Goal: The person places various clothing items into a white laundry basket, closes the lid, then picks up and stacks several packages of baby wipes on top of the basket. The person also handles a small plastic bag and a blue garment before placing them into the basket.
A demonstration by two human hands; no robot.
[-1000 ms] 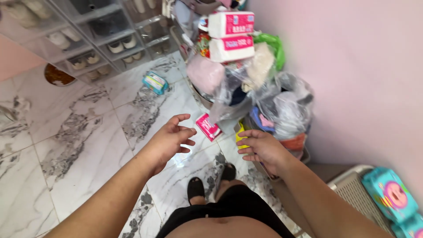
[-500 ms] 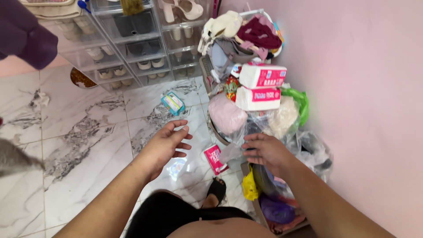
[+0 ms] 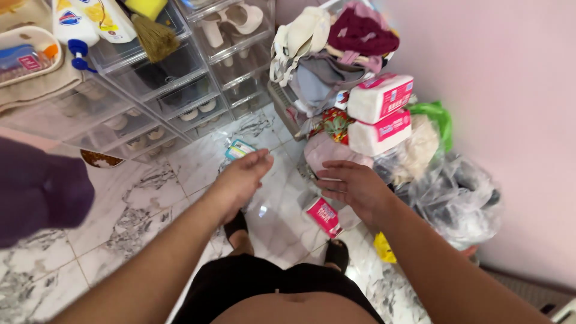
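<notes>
Left hand (image 3: 243,177) and right hand (image 3: 354,187) spread empty beside pile (image 3: 384,129); careless grab could topple stacked packs (image 3: 380,114).

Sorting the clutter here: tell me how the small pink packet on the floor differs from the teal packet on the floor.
The small pink packet lies just below the right hand; the teal packet lies farther off, beyond the left hand, near the clear shoe drawers. Pink is fully in view; teal is partly hidden behind the fingers. Both lie flat on the marble floor, untouched.

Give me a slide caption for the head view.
Two empty hands, left and right, above a pink packet beside bagged clutter.
</notes>
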